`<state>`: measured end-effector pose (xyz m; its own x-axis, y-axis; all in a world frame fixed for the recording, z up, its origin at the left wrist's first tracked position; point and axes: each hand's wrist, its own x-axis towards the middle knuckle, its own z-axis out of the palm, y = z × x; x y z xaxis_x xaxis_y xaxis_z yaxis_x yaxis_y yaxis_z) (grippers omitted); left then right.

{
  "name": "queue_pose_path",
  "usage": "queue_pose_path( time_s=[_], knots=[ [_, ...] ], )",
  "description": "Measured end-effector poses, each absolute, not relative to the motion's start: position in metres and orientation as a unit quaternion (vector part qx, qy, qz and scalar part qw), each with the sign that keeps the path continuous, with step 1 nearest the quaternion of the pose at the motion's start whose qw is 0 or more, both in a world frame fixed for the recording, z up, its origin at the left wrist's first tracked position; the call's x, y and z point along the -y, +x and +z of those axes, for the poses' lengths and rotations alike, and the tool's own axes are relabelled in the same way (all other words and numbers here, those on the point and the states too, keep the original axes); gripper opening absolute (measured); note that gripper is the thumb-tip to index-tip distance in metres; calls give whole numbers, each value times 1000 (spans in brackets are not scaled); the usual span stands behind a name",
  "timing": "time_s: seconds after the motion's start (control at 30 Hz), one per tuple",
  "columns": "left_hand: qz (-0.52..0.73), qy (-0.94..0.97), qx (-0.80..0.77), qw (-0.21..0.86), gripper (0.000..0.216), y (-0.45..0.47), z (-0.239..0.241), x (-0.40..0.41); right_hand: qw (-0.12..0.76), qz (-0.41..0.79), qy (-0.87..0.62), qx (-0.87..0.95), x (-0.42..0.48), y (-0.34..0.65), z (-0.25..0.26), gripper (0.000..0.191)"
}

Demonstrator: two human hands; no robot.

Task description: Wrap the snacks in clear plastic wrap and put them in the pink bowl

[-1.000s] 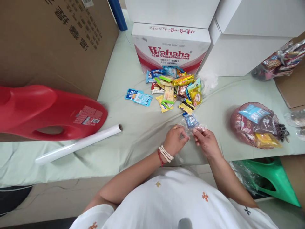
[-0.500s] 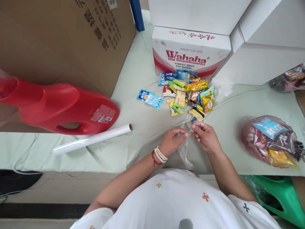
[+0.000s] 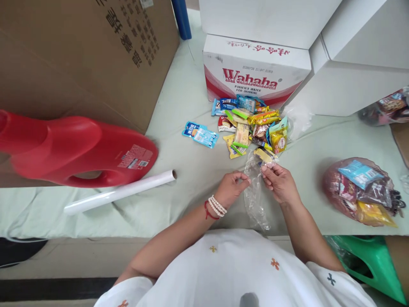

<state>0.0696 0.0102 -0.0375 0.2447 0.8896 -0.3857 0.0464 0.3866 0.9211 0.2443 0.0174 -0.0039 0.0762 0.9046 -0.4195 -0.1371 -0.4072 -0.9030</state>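
A crumpled clear plastic bag hangs between my hands, its lower end over the table's front edge. My left hand, with white beads and a red cord at the wrist, pinches the bag's left side. On the other side my right hand grips the bag's upper right part between thumb and fingers. Just beyond my fingertips lies a heap of wrapped snacks in blue, yellow, green and red packaging. Two blue snack packets rest apart to the left of the heap.
A Wahaha water carton stands behind the snacks, beside large white boxes. On the left are a big red jug, a white roll and a brown carton. A filled snack bag sits at right, above a green stool.
The clear bag is spread a little wider between my hands. My right hand has shifted slightly to the right; my left hand stays nearly in place.
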Motion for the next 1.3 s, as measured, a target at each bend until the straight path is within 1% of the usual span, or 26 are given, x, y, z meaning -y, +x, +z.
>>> queue_pose_path(
  time_s=[0.1,0.2,0.47,0.7,0.87,0.97,1.03,1.2,1.27,1.3],
  knots=[
    [347,457,-502,647,23,71,-31,-10,431,607,-586,319,-15,243,-8,44],
    [363,468,-473,652,28,72,-28,-10,419,628,-574,318,-11,237,-10,42],
    [378,366,-460,715,36,63,-42,-7,404,670,-541,309,-8,234,-5,38],
    [395,370,-478,692,27,52,-42,-7,388,630,-581,339,-5,228,-5,40],
    [400,367,-477,691,26,43,-43,-5,416,601,-578,363,-6,226,-9,36],
    [399,369,-481,688,30,36,-42,-3,415,565,-579,417,-5,226,-8,32],
    [405,368,-472,692,34,33,-39,-2,397,525,-575,487,-2,223,-5,29],
    [413,325,-458,717,52,29,-25,-9,319,367,-517,704,11,208,4,15],
    [403,332,-463,716,55,28,-19,-14,287,320,-484,762,18,203,4,15],
    [396,346,-463,713,53,28,-18,-16,274,302,-470,782,21,201,3,16]
  ],
)
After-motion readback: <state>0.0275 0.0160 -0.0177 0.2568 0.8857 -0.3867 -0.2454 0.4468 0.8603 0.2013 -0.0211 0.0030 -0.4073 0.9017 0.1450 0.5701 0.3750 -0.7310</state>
